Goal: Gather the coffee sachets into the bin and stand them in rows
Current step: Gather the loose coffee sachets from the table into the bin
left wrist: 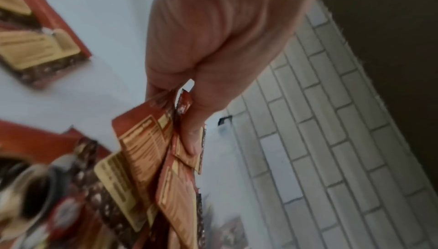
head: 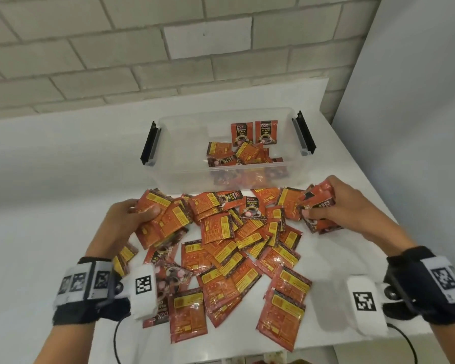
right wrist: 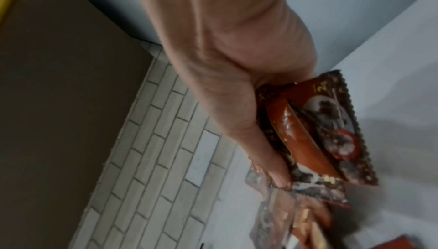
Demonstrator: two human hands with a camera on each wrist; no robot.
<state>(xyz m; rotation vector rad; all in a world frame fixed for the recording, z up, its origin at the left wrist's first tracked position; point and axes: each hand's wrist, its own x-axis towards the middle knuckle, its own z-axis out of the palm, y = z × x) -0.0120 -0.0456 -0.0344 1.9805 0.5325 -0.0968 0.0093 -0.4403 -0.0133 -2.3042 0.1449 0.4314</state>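
Observation:
A clear plastic bin (head: 184, 143) with black side latches stands at the back of the white table. Two red coffee sachets (head: 253, 133) stand upright against its far wall; several more lie loose on its floor. A big pile of sachets (head: 237, 248) is spread on the table in front of it. My left hand (head: 134, 219) grips a bunch of sachets (left wrist: 154, 155) at the pile's left edge, thumb on top. At the pile's right edge, near the bin's front corner, my right hand (head: 334, 203) grips another bunch (right wrist: 331, 137).
A white brick wall (head: 168, 48) rises behind the table and a plain white wall (head: 418, 101) closes the right side. The table's front edge (head: 326, 349) runs just below the pile. Bare table (head: 50, 193) lies to the left of the pile and bin.

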